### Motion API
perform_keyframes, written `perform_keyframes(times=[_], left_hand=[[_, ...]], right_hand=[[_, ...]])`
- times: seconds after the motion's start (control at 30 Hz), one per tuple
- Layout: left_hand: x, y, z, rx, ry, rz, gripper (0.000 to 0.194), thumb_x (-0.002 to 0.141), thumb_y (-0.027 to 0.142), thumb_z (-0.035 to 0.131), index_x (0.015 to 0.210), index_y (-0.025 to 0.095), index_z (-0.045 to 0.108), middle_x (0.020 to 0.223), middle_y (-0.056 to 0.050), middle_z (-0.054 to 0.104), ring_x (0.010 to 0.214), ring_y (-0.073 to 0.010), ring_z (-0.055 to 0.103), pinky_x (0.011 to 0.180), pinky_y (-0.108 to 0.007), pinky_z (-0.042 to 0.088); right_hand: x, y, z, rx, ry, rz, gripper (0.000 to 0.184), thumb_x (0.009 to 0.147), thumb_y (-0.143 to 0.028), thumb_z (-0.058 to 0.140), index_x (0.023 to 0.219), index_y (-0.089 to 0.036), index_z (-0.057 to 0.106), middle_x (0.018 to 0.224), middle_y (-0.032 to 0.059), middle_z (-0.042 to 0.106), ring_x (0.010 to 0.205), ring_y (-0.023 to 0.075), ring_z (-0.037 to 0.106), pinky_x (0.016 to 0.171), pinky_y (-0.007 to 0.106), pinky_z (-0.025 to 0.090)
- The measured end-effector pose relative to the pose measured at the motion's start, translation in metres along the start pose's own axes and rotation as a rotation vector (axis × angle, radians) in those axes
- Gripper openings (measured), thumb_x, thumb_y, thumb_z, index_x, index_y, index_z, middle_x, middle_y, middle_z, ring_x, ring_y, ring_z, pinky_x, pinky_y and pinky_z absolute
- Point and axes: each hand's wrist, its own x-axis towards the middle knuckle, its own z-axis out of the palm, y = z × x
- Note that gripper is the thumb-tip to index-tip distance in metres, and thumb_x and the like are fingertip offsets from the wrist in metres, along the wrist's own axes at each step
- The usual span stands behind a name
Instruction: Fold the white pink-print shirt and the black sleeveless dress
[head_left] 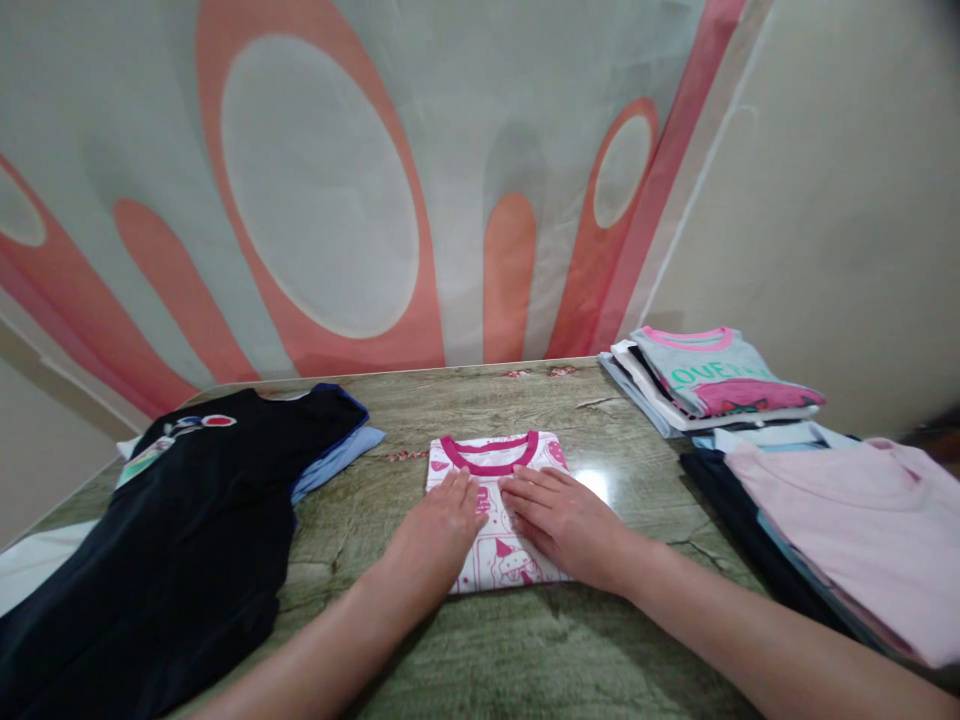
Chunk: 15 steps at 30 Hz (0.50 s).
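A white T-shirt (pixel 510 570) with magenta print and a magenta collar lies folded into a neat rectangle in front of me, collar facing away. My left hand (pixel 442 525) rests flat on its left part, just below the collar. On its right part lies my right hand (pixel 562 520), fingers stretched toward the middle. The two hands are a small gap apart, and the print shows between them. Neither hand grips the fabric.
The wood-patterned table (pixel 570 650) stands against a wall with a pink-and-white covering. At the left lies an unfolded black T-shirt (pixel 202 530) over light blue cloth (pixel 337 460). Right are stacks of folded clothes, topped by a grey-and-pink shirt (pixel 712 365) and a pale pink shirt (pixel 847 510).
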Motion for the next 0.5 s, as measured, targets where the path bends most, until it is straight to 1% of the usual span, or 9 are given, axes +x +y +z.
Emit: perform_keyframes(times=[0.07, 0.17, 0.23, 0.33, 0.4, 0.43, 0.5], left_hand=[[0.0, 0.001, 0.001, 0.023, -0.031, -0.06, 0.04, 0.094, 0.023, 0.045, 0.128, 0.004, 0.054, 0.135, -0.025, 0.052, 0.129, -0.0314, 0.046, 0.105, -0.044, 0.039], [-0.002, -0.001, 0.003, 0.015, -0.042, -0.152, 0.046, 0.094, 0.03, 0.044, 0.131, 0.003, 0.05, 0.137, -0.026, 0.049, 0.131, -0.033, 0.044, 0.105, -0.047, 0.038], [-0.003, -0.004, 0.006, 0.018, -0.05, -0.199, 0.051, 0.094, 0.035, 0.044, 0.133, 0.003, 0.047, 0.139, -0.025, 0.047, 0.132, -0.0329, 0.043, 0.106, -0.047, 0.037], [-0.005, -0.01, 0.008, 0.043, -0.076, -0.251, 0.056, 0.091, 0.038, 0.047, 0.134, 0.002, 0.045, 0.141, -0.026, 0.044, 0.132, -0.034, 0.042, 0.106, -0.047, 0.036], [-0.005, -0.014, 0.003, 0.061, -0.066, -0.271, 0.055, 0.09, 0.035, 0.05, 0.133, 0.001, 0.046, 0.141, -0.028, 0.044, 0.132, -0.0363, 0.041, 0.106, -0.051, 0.034], [-0.005, -0.015, -0.001, 0.064, -0.046, -0.254, 0.051, 0.09, 0.031, 0.05, 0.132, 0.001, 0.048, 0.141, -0.028, 0.044, 0.132, -0.0371, 0.04, 0.107, -0.053, 0.031], [-0.003, -0.015, -0.011, 0.028, 0.01, -0.151, 0.043, 0.09, 0.02, 0.047, 0.13, 0.006, 0.051, 0.14, -0.024, 0.046, 0.133, -0.0351, 0.039, 0.108, -0.054, 0.029]], right_hand=[[-0.002, 0.002, 0.003, -0.053, 0.004, 0.073, 0.033, 0.095, -0.023, 0.047, 0.126, -0.019, 0.06, 0.131, 0.0094, 0.059, 0.125, 0.0239, 0.052, 0.105, 0.044, 0.042], [-0.005, 0.007, 0.006, -0.131, 0.015, 0.201, 0.034, 0.095, -0.024, 0.046, 0.124, -0.014, 0.061, 0.129, 0.0142, 0.059, 0.121, 0.0267, 0.055, 0.103, 0.045, 0.043], [-0.006, 0.01, 0.008, -0.172, 0.0, 0.278, 0.036, 0.095, -0.026, 0.046, 0.124, -0.01, 0.06, 0.129, 0.0171, 0.059, 0.122, 0.0288, 0.054, 0.101, 0.046, 0.044], [-0.006, 0.013, 0.008, -0.211, -0.029, 0.348, 0.039, 0.095, -0.028, 0.045, 0.126, -0.008, 0.059, 0.132, 0.0191, 0.056, 0.125, 0.0304, 0.05, 0.1, 0.046, 0.045], [-0.005, 0.013, 0.006, -0.224, -0.018, 0.37, 0.037, 0.095, -0.024, 0.044, 0.124, -0.008, 0.06, 0.131, 0.0192, 0.057, 0.124, 0.0311, 0.051, 0.099, 0.048, 0.044], [-0.005, 0.012, 0.004, -0.221, -0.001, 0.361, 0.036, 0.094, -0.021, 0.044, 0.123, -0.009, 0.06, 0.13, 0.0185, 0.058, 0.123, 0.0311, 0.051, 0.099, 0.048, 0.043], [-0.003, 0.009, 0.001, -0.177, 0.035, 0.275, 0.035, 0.092, -0.015, 0.045, 0.123, -0.012, 0.06, 0.129, 0.0161, 0.059, 0.121, 0.0293, 0.052, 0.099, 0.047, 0.042]])
